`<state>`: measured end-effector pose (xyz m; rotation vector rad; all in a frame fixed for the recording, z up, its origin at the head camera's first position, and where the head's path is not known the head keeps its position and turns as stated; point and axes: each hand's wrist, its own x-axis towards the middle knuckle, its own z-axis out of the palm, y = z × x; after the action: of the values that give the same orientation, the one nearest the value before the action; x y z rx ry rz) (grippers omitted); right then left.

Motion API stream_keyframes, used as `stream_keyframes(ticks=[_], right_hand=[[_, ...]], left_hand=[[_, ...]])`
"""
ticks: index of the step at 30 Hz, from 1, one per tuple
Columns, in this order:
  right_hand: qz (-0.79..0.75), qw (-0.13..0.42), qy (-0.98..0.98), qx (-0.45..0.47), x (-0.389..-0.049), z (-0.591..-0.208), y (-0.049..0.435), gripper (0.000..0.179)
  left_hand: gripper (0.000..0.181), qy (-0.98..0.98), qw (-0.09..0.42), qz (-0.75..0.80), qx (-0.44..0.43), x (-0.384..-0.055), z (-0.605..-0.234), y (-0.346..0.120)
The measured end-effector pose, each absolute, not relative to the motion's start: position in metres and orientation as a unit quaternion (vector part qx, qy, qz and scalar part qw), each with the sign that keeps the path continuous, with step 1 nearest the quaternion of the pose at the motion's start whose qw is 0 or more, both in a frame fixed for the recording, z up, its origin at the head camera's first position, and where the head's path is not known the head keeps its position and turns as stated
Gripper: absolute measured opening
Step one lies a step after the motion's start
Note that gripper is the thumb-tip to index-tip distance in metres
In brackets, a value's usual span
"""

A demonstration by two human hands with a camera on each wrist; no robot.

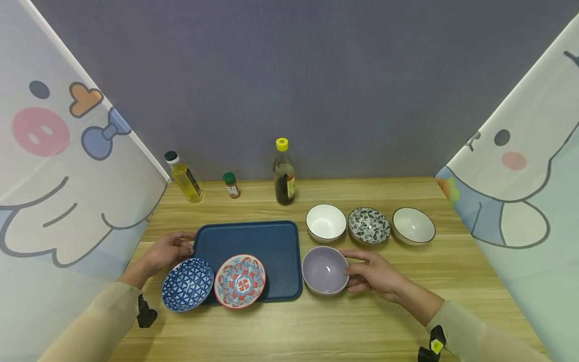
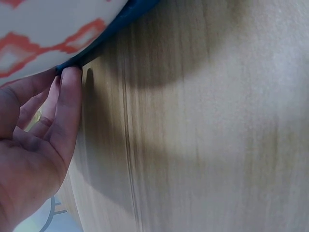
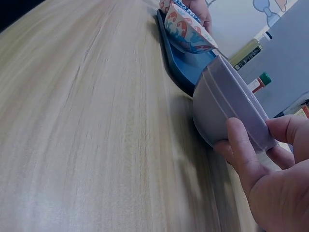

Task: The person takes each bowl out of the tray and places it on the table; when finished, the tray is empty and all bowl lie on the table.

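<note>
A lavender bowl (image 1: 325, 270) is just right of the blue tray (image 1: 280, 251), held at its right side by my right hand (image 1: 373, 276). In the right wrist view the thumb is at the rim of this bowl (image 3: 222, 104) and the fingers lie along its outer wall. My left hand (image 1: 169, 250) pinches the left edge of the tray, behind a blue-and-white patterned bowl (image 1: 187, 285). That bowl stands over the tray's front left corner, beside a red-and-blue flowered bowl (image 1: 240, 281). In the left wrist view, fingertips meet the tray's edge (image 2: 91, 52) under a bowl's red-patterned outside.
Behind the lavender bowl stand a white bowl (image 1: 325, 222), a leaf-patterned bowl (image 1: 369, 225) and another white bowl (image 1: 413, 226). An oil bottle (image 1: 187, 183), a green-capped spice jar (image 1: 231, 186) and a yellow-capped dark sauce bottle (image 1: 284, 181) line the grey back wall.
</note>
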<state>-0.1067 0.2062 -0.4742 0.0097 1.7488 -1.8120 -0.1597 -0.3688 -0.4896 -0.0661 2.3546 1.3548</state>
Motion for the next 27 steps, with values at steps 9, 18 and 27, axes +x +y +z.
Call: stream_keyframes(ticks=[9,18,27], right_hand=[[-0.696,0.307,0.649,0.000,-0.106,-0.483,0.212,0.070],[-0.700,0.304,0.646,-0.012,-0.104,-0.487,0.219,0.068],[-0.659,0.275,0.699,-0.034,-0.105,-0.486,0.224,0.061]], left_hand=[[0.054,0.849,0.212,0.484,-0.023,-0.161,-0.491,-0.369],[0.052,0.847,0.213,0.486,-0.024,-0.160,-0.490,-0.368],[0.053,0.848,0.213,0.484,-0.018,-0.159,-0.489,-0.368]])
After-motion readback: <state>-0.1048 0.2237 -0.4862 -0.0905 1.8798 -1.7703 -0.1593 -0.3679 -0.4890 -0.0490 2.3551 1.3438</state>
